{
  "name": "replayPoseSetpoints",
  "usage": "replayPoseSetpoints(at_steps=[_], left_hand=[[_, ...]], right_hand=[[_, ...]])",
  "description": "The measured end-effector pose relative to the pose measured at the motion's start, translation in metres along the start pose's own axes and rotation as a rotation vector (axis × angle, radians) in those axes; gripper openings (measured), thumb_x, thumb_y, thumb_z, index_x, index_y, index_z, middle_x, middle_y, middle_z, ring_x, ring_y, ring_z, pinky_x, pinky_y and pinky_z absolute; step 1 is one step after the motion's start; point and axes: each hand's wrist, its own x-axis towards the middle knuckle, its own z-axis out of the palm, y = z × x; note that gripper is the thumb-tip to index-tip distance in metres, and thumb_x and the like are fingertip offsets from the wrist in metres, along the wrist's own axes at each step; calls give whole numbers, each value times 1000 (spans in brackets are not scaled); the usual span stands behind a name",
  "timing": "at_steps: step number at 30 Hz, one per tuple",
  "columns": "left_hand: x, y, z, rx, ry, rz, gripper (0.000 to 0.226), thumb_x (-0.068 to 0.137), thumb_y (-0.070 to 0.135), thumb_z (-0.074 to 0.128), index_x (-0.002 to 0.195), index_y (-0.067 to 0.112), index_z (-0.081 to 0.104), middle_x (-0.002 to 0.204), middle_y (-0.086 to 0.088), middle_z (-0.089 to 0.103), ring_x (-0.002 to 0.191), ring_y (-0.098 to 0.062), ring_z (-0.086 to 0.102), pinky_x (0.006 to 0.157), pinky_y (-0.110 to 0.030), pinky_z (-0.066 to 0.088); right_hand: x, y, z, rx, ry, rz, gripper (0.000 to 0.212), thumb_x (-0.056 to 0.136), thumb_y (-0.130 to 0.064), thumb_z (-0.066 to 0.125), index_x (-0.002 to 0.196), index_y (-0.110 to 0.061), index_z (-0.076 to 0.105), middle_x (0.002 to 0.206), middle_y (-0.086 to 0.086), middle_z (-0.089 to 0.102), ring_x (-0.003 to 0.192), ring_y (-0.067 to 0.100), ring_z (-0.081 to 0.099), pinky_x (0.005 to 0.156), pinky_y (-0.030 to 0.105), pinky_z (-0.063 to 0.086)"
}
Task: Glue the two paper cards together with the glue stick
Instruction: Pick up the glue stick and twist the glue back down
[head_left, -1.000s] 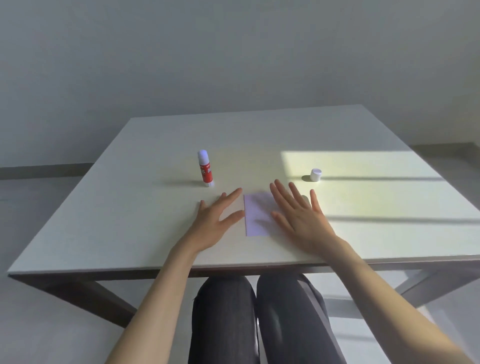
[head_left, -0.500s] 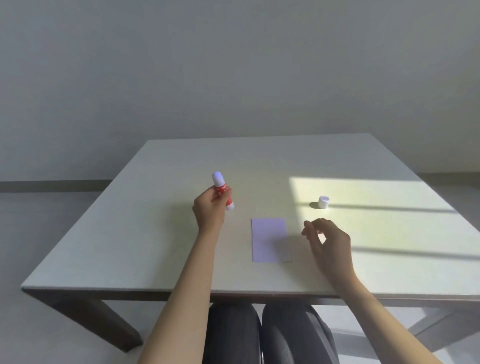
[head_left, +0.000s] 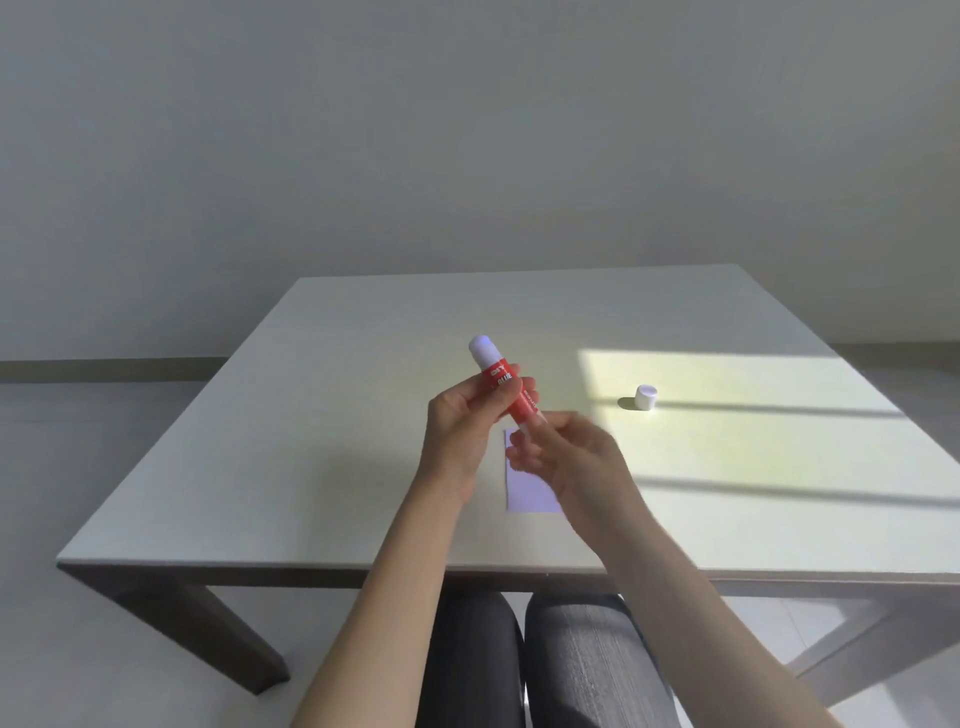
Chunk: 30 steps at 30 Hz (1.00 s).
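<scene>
A red glue stick (head_left: 511, 392) with its white glue end up and uncapped is held tilted above the table. My left hand (head_left: 457, 436) grips its red body from the left. My right hand (head_left: 569, 460) has its fingers pinched on the stick's lower end. A pale lilac paper card (head_left: 524, 491) lies flat on the table under my hands, partly hidden by them; I cannot tell a second card apart from it. The white cap (head_left: 645, 397) stands alone to the right in a sunlit patch.
The white table (head_left: 311, 467) has its near edge just above my knees. A bright sun patch with shadow stripes covers the right half. A grey wall stands behind.
My left hand has lifted the glue stick off the table and brought it over the card. My right hand has come up from the table and taken the stick's lower end.
</scene>
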Motion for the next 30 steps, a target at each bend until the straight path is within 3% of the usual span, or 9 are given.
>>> replayPoseSetpoints(at_steps=[4,10,12,14,17,19,24,26,30], left_hand=[[-6,0,6,15,40,4,8,77,16,72,83,20,76,86,-2,77,86,-22,70,93,-33,50],[-9,5,-1,43,36,13,8,78,19,71,84,22,75,85,1,77,82,-16,71,78,-23,52],[-11,7,-1,53,34,14,7,78,21,72,84,22,75,86,0,77,82,-14,72,81,-25,52],[-11,8,1,83,66,17,7,73,24,75,79,20,75,86,-4,77,82,-18,72,85,-31,52],[-14,6,7,135,109,-2,7,70,27,77,72,21,75,88,-11,76,86,-27,70,91,-39,52],[-15,4,8,149,121,-11,6,71,26,77,71,21,75,86,-10,76,85,-27,69,89,-38,52],[-16,8,4,164,140,-5,6,73,25,76,72,19,75,80,-4,76,78,-22,69,81,-32,52],[-17,9,4,217,168,29,11,71,30,77,71,19,75,79,-3,77,81,-27,71,79,-34,53],[-16,10,15,355,298,87,21,63,38,81,65,21,69,63,10,72,67,-11,70,68,-25,54]], right_hand=[[-1,24,-4,-930,267,-643,20,82,-13,70,91,-7,52,78,-1,61,70,15,55,60,21,40],[-2,-3,1,212,-134,340,48,96,-44,41,92,0,61,60,8,69,48,18,63,50,24,53],[-3,-4,0,352,-143,356,35,96,-30,47,89,1,62,60,9,69,50,16,66,51,22,55],[-8,4,1,181,-49,16,16,90,-14,61,86,1,60,68,8,71,59,14,70,58,19,55],[-14,25,-4,-763,250,-699,16,78,-5,73,83,-3,58,74,0,66,67,9,62,62,10,45],[-12,29,-6,-885,267,-771,22,77,-10,76,89,-5,58,77,3,66,70,17,61,62,16,44],[-11,-6,1,155,-118,328,41,94,-40,48,94,-1,61,60,7,70,49,17,65,51,24,55],[-10,-9,-1,363,-146,430,30,91,-30,54,86,-2,63,59,8,69,48,16,65,50,23,56],[-17,10,6,-522,171,-436,21,81,-10,71,78,-8,50,67,2,66,54,15,62,55,21,49]])
